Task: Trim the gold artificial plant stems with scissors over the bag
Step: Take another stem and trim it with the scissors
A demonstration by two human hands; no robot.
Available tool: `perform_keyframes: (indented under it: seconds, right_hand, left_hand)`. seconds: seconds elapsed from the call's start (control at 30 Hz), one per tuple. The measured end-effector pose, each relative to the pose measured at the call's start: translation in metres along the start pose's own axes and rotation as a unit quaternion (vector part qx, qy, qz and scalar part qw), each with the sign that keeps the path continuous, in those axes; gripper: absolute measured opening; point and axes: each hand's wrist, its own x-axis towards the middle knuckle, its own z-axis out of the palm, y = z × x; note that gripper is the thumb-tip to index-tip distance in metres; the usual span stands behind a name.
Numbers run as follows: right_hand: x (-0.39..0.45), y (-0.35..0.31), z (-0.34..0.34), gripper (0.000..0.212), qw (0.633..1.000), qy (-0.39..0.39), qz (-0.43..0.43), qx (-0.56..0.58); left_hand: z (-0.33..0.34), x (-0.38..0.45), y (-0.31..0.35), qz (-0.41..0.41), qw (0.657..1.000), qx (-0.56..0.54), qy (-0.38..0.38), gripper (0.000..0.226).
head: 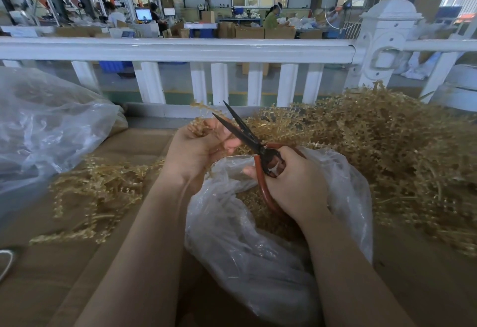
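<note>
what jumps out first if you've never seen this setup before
The open scissors at centre, black blades up, red handles gripped by the right hand. The left hand holds a gold stem beside the blades, above a clear bag. A big gold pile fills the right side.

Scissors [249, 138]: dark matt metal blades, glossy red handles; bag [258, 249]: thin, seemingly plastic.

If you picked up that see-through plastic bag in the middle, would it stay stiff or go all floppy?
Probably floppy: the clear plastic bag is thin and wrinkled and sags in folds. It likely feels light, holding only small gold trimmings. Its glossy film may be slippery.
</note>
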Motion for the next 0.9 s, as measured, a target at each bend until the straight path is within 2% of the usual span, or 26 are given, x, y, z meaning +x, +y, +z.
perform_keyframes:
  seconds: [0.4,0.57,0.7,0.9]
  right_hand:
    - [-0.0013,-0.0026,-0.0017,0.04,1.0,0.012,-0.013,0.001]
    - [-0.0001,0.0011,0.0008,0.039,1.0,0.007,-0.018,0.013]
    - [-0.0004,-0.0002,-0.0005,0.038,0.999,0.015,-0.027,0.014]
    - [-0.0002,-0.0008,-0.0006,0.042,0.999,0.017,-0.029,0.008]
  left_hand:
    - [-0.0017,0.0006,0.0003,-0.008,1.0,-0.011,0.007,0.019]
    - [-0.0021,0.0008,0.0018,-0.014,1.0,-0.024,0.008,0.039]
    - [-0.0033,0.0012,0.0022,-0.019,1.0,-0.018,0.01,0.031]
    - [-0.0027,-0.0008,0.0014,-0.012,1.0,-0.004,-0.013,0.006]
